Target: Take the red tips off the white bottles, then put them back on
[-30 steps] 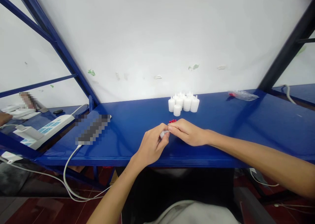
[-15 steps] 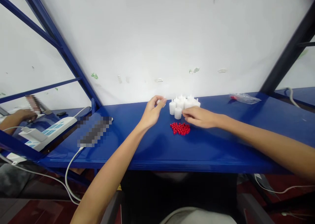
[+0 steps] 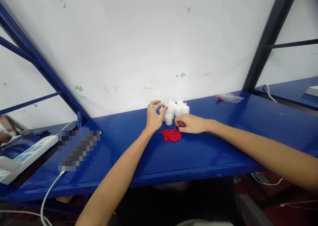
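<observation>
- Many beads (image 3: 172,135) lie on the bench (image 3: 211,156), probably light, hard, rolly; pinch their sides.
- Bottles (image 3: 178,111) behind look light, squeezable; grip mid-body.
- Left hand (image 3: 153,120): fingers curved beside bottles; right hand (image 3: 194,124): fingers narrow; can't tell if either grips.

Bright, even lighting; faint glare on the blue tabletop (image 3: 119,128); pixelated patch at left; edges appear stretched.

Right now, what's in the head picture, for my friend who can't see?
A person's left hand is at some small white bottles, and the right hand is at the edge of little red pieces, over a blue table.
</observation>
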Demonstrator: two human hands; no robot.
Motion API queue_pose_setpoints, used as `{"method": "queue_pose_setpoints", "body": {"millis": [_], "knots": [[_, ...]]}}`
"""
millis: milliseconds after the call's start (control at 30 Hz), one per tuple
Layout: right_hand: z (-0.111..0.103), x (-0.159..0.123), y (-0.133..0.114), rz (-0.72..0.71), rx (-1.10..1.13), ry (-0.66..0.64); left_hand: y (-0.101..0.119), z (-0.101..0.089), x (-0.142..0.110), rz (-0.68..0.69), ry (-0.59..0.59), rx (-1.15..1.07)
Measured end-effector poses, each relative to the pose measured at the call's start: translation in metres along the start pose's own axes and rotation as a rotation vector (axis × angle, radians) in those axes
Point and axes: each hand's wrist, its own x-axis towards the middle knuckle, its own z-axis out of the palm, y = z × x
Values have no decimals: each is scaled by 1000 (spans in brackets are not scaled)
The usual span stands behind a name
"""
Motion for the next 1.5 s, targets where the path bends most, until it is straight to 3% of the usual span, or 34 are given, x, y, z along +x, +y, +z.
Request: {"method": "queue_pose_setpoints", "body": {"millis": [300,467,600,700,833,1100,1500], "knots": [[-2,1,4,61,109,-21,-1,6,-4,-24,-109,63],[-5,0,4,91,185,-38,-2,-5,-3,-66,-1,88],[-6,-2,1,101,175,-49,-14,-20,-3,-238,53,142],[-5,-3,0,76,169,-52,-28,-30,-4,-357,-28,248],[-5,-4,0,64,184,-58,-41,-32,-6,-398,-160,342],[-3,-2,2,75,168,-51,-44,-25,-11,-289,-444,352],[0,1,1,86,79,-22,-50,-25,-10,-186,-628,389]]}}
